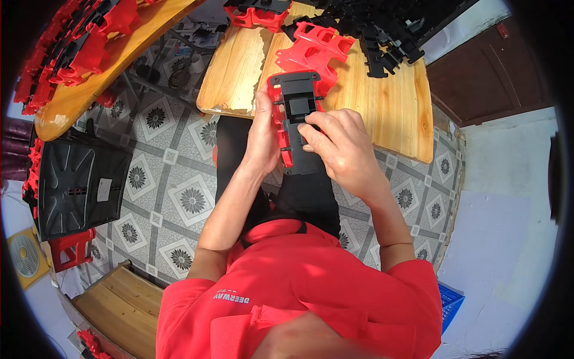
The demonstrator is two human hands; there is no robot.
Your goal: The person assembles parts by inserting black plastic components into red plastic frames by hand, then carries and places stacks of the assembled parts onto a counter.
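Note:
My left hand (262, 136) grips the left side of a red plastic frame (286, 157), which stands tilted above my lap near the table's front edge. A long black plastic plate (294, 81) with a square recess lies along the frame's upper face. The thumb and fingers of my right hand (344, 146) are closed on the plate's middle, just below the recess. Whether a small part sits between those fingertips is hidden. Just beyond, another red plastic frame (308, 51) rests on the wooden table (394, 110).
A heap of black plastic parts (382, 36) covers the table's far right. A red and black assembly (257, 15) sits at its far edge. More assemblies (89, 45) line a curved wooden board (134, 45) at left. A black crate (81, 185) stands below it, over the tiled floor.

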